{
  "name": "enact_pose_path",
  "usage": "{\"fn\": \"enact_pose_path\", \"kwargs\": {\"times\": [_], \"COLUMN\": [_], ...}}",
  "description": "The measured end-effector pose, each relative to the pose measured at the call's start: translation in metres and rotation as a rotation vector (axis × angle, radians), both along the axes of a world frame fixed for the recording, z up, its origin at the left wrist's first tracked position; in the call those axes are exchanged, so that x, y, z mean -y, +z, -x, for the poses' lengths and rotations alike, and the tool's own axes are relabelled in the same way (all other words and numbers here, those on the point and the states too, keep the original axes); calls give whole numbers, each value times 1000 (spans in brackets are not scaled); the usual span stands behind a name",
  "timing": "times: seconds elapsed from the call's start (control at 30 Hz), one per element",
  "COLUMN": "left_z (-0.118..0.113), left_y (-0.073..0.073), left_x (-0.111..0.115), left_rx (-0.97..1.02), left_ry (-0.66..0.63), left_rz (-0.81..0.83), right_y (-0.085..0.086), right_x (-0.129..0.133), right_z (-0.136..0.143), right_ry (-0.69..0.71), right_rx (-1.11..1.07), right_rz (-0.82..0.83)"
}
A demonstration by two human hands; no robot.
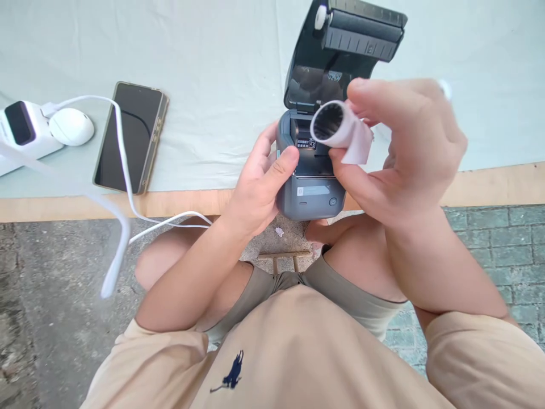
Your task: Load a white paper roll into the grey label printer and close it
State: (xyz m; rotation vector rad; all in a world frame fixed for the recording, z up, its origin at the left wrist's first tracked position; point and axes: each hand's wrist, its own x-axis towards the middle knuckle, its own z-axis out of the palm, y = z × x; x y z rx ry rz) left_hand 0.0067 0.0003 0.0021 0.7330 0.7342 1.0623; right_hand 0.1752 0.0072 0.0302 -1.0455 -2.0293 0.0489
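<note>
A dark grey label printer (317, 199) stands at the table's front edge with its black lid (332, 62) raised. My left hand (266, 182) is wrapped round the printer's left side, its thumb on the rim. Above the open paper bay, my right hand (404, 142) pinches a small paper roll (347, 128). The roll's hollow dark core faces left, and a loose end of paper hangs down from it. Part of the bay is hidden behind the roll and my right fingers.
Left on the pale tablecloth (213, 85) lies a phone (128, 136). Beside it are a white power strip (32, 133) with a display and a rounded white plug (71, 127). A white cable (121, 136) crosses the phone and drops over the wooden table edge (191, 203).
</note>
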Motion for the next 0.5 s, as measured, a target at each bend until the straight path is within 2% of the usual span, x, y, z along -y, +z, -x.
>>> {"fn": "enact_pose_path", "kwargs": {"times": [0.17, 0.23, 0.4, 0.5], "left_z": [0, 0, 0, 2], "left_y": [2, 2, 3, 3], "left_x": [0, 0, 0, 0], "left_rx": [8, 6, 23, -25], "left_ry": [-15, -18, -10, -52], "left_rz": [-2, -5, -21, -37], "right_y": [-2, -4, -5, -7], "right_x": [-2, -3, 1, 4], "right_z": [0, -2, -5, -7], "right_ry": [-57, -15, 149, 238], "right_rx": [96, 69, 32, 101], "right_rz": [185, 167, -13, 1]}}
